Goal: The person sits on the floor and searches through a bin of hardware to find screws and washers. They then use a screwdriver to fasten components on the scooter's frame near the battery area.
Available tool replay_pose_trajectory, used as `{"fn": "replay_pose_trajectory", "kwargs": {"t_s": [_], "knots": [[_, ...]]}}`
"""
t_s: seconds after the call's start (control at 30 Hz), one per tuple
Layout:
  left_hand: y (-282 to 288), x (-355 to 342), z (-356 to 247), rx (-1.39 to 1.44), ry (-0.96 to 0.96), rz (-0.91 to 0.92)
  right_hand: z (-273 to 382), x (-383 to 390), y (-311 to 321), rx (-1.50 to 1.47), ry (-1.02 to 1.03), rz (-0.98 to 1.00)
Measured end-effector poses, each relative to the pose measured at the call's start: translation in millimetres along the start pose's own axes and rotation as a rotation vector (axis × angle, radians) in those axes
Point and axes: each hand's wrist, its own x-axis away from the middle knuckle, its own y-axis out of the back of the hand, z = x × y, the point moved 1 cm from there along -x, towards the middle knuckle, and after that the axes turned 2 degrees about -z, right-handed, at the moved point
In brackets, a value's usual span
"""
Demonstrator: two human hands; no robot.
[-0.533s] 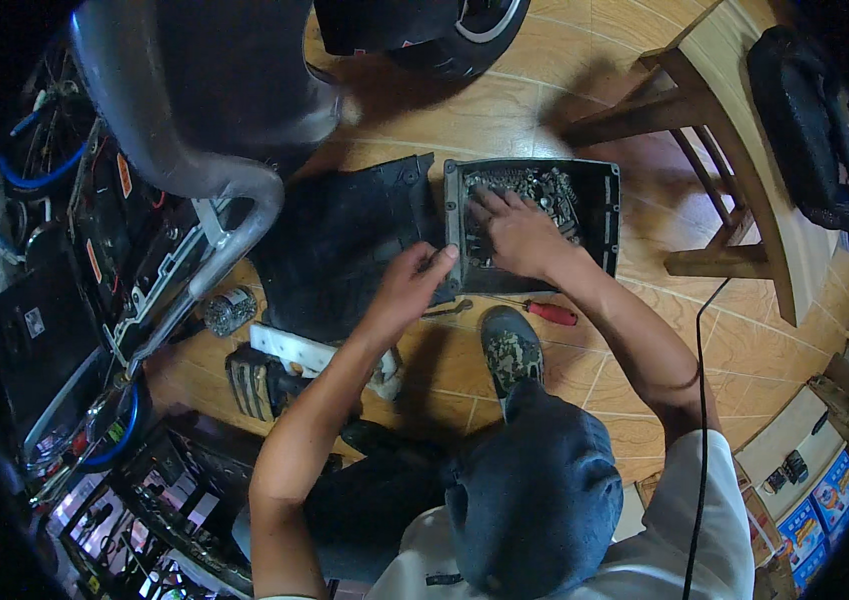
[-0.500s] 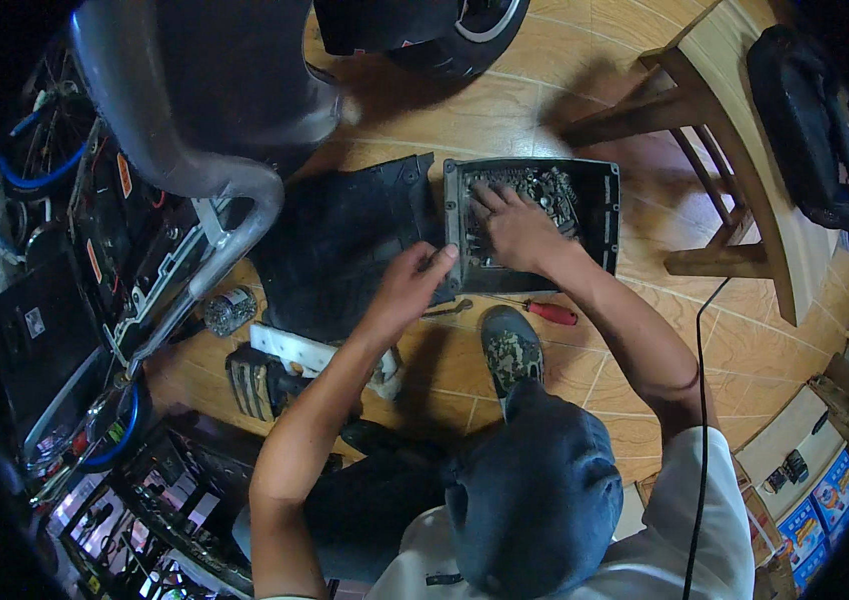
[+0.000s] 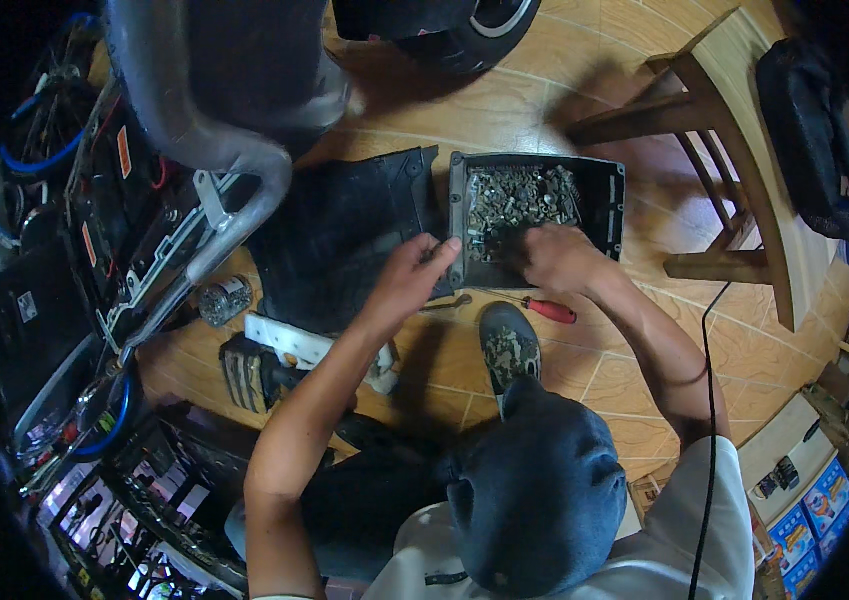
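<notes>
A black plastic box (image 3: 457,205) lies on the floor, holding a loose pile of small metal fasteners (image 3: 515,195). My left hand (image 3: 414,272) grips the box's left rim near its lower corner, thumb on the edge. My right hand (image 3: 558,256) is inside the lower right part of the box, over the fasteners, fingers curled down; whatever they hold is hidden. A black flat panel (image 3: 335,225) lies left of the box. Just below the box are a red-handled screwdriver (image 3: 551,310) and a small metal tool (image 3: 450,302).
A wooden chair (image 3: 720,130) stands at right. Bicycle-like frames (image 3: 95,260) and a grey curved seat (image 3: 175,90) crowd the left. A jar (image 3: 225,300), a white strip (image 3: 290,340), a shoe (image 3: 510,345) and a dark cable (image 3: 713,400) are around my arms.
My right hand has drawn back toward the lower right of the box, fingers more curled, uncovering more fasteners. My left hand stays on the rim. The view has shifted slightly.
</notes>
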Motion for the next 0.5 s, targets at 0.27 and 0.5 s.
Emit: {"fn": "replay_pose_trajectory", "kwargs": {"t_s": [0.27,0.5], "knots": [[-2.1,2.3,-0.4,0.050,0.007,-0.016,-5.0,-22.0,3.4,0.050,-0.048,-0.343],[4.7,13.5,-9.9,0.234,0.141,0.050,-1.8,-85.2,-8.5,0.114,-0.013,-0.570]]}}
